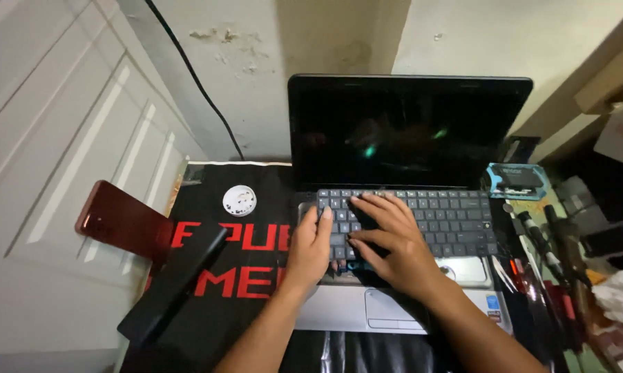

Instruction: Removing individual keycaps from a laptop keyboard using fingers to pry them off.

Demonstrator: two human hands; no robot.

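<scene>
The laptop (408, 200) stood open in the middle of the surface (256, 290), its dark screen facing the person. Both hands lay on the keyboard (436, 217). This keyboard seemed to be lifted a little from the silver base at its near edge, but the light was poor and I cannot be sure.

The left hand (310, 250) was at the left end of the keyboard, fingers extended and flat, its grip released and only pressing. The right hand (387, 242) lay across the middle, fingers spread over the keys, thumb at the near edge; it also held nothing closed.

The long axis of the keyboard ran left to right, and most of its free length stretched to the right of the right hand, so this hand was nearer to it.

A small white round dish (240, 200) and a black flat bar (177, 283) lay to the left on the black mat; a red phone (121, 221) stuck out over the left edge. Tools (546, 249) lay at the right.
</scene>
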